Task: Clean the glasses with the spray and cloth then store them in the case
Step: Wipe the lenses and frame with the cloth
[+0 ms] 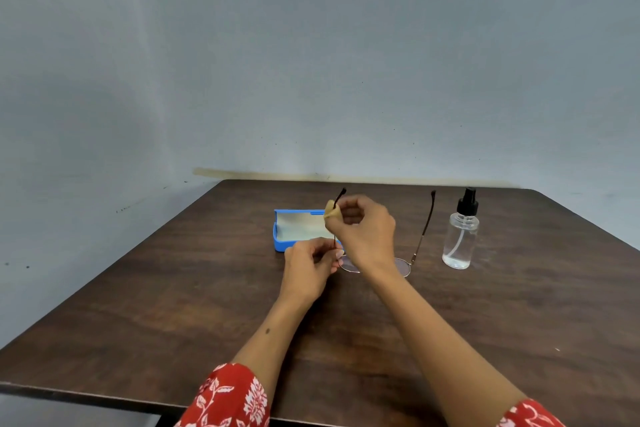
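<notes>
Thin-rimmed glasses [403,266] rest on the dark wooden table [173,305] with both arms unfolded and pointing away from me. My left hand [310,262] pinches the frame near the left hinge. My right hand [360,229] holds a small yellowish cloth [329,209] wrapped around the left arm of the glasses, near its dark tip. The open blue case [281,243] with a pale lining lies just behind my hands. A clear spray bottle [460,239] with a black nozzle stands upright to the right of the glasses.
The table stands against a grey-blue wall [311,62]. Its left edge runs diagonally and its front edge is close to my red floral sleeves [228,399].
</notes>
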A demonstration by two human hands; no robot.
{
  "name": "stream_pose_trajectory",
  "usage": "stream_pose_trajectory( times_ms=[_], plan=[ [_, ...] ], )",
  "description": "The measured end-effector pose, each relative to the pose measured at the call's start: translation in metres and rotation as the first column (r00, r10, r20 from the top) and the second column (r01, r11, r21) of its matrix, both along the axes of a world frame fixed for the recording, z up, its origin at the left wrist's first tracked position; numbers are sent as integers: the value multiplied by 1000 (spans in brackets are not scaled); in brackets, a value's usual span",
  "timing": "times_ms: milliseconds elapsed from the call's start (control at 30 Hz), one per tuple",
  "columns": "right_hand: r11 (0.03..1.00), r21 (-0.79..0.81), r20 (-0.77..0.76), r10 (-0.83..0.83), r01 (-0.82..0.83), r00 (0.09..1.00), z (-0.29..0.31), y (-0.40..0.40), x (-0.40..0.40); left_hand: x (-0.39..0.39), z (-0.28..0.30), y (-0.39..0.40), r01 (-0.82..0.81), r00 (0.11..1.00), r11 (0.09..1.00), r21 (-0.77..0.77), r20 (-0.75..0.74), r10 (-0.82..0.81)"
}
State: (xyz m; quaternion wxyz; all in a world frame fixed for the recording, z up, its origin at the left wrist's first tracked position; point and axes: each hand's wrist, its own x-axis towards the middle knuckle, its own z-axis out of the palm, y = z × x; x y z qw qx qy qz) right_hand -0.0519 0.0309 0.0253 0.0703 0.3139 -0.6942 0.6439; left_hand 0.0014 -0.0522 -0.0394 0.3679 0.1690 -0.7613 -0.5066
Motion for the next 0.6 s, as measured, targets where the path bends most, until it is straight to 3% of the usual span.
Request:
stream_pose_trajectory(
  times_ms=[133,333,600],
  plan=[
    [994,106,26,9,-12,1000,-8,2,-3,0,0,-1,2,1000,999,-35,13,-2],
    [994,-111,-15,17,-18,1000,13,-1,-3,-1,0,1,8,1000,1000,30,-12,-8],
    [996,88,72,-24,18,997,-19,2,-1,1,0,-1,8,1000,998,-68,16,-7]
  ],
)
